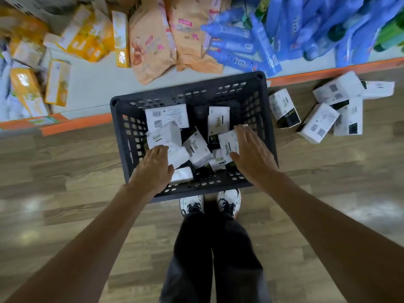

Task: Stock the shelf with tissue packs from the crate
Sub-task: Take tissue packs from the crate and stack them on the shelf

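Note:
A dark grey slatted crate [122, 136] stands on the wooden floor in front of my feet, holding several white tissue packs [167, 115] with black ends. My left hand [153, 169] reaches into the crate's near left side, fingers spread and resting on a white pack [175, 136]. My right hand [251, 152] hovers over the near right side, fingers apart, touching another pack [227, 143]. Neither hand has closed around a pack. The low shelf [94, 84] with an orange front edge lies just beyond the crate.
Several white tissue packs [323, 119] lie loose on the floor to the right of the crate. The shelf carries yellow tissue boxes [59, 84] at left, tan paper packs [150, 47] in the middle and blue bottles [262, 40] at right. My shoes [209, 204] touch the crate's near wall.

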`<state>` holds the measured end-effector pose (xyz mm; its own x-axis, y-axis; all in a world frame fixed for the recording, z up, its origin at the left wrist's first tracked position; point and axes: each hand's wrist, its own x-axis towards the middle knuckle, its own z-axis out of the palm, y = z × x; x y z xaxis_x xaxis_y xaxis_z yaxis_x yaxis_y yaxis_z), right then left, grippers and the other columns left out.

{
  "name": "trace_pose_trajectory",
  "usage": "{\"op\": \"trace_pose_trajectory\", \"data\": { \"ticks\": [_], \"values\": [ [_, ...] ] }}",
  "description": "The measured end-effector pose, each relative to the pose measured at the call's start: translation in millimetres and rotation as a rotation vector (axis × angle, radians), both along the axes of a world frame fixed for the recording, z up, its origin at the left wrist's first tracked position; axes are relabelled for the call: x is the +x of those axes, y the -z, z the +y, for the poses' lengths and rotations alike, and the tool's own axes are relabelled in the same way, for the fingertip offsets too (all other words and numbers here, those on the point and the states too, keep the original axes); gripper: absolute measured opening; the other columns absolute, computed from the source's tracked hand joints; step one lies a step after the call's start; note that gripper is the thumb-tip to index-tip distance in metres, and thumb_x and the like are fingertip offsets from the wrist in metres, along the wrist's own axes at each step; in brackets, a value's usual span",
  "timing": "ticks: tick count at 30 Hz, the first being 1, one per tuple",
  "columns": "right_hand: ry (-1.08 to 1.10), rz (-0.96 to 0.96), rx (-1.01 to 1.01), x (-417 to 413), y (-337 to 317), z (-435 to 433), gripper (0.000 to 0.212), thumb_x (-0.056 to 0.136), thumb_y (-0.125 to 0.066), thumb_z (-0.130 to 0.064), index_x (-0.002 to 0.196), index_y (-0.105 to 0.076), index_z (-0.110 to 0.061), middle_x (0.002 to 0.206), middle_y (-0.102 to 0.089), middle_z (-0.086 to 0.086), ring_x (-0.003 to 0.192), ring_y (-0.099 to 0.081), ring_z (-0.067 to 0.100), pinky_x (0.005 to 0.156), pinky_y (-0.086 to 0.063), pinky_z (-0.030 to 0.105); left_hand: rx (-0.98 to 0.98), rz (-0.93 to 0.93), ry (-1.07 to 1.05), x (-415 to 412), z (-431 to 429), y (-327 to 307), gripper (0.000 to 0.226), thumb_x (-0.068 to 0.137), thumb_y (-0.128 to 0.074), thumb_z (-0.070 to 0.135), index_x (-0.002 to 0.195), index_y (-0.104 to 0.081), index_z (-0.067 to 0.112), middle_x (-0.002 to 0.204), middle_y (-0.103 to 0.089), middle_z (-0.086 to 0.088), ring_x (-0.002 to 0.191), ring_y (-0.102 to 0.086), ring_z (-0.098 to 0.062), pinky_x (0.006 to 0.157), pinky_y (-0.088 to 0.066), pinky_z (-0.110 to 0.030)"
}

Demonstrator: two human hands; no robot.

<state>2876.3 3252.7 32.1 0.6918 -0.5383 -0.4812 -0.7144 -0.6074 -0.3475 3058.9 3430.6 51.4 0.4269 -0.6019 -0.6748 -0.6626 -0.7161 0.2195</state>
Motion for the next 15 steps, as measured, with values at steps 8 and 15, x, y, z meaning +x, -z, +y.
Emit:
{"op": "trace_pose_trajectory", "data": {
  "ticks": [8,15],
  "values": [
    [-0.059,-0.026,0.028,17,59,14,0.069,0.094,-0.06,-0.026,0.149,-0.021,-0.01,0.158,-0.024,0.008,0.147,-0.019,0.021,0.118,-0.024,0.04,-0.021,-0.032,-0.032,11,6,48,0.06,0.095,-0.051,0.021,0.146,-0.025,0.004,0.148,-0.032,-0.013,0.136,-0.033,-0.028,0.108,-0.036,-0.042],
    [-0.078,0.026,-0.03,31,102,19,0.078,0.094,-0.061,-0.029,0.152,-0.014,-0.008,0.16,-0.016,0.011,0.149,-0.01,0.025,0.121,-0.012,0.039,-0.015,-0.042,-0.075,22,14,89,0.066,0.092,-0.056,0.022,0.146,-0.023,0.004,0.148,-0.031,-0.015,0.135,-0.032,-0.031,0.109,-0.035,-0.045]
  ]
}}
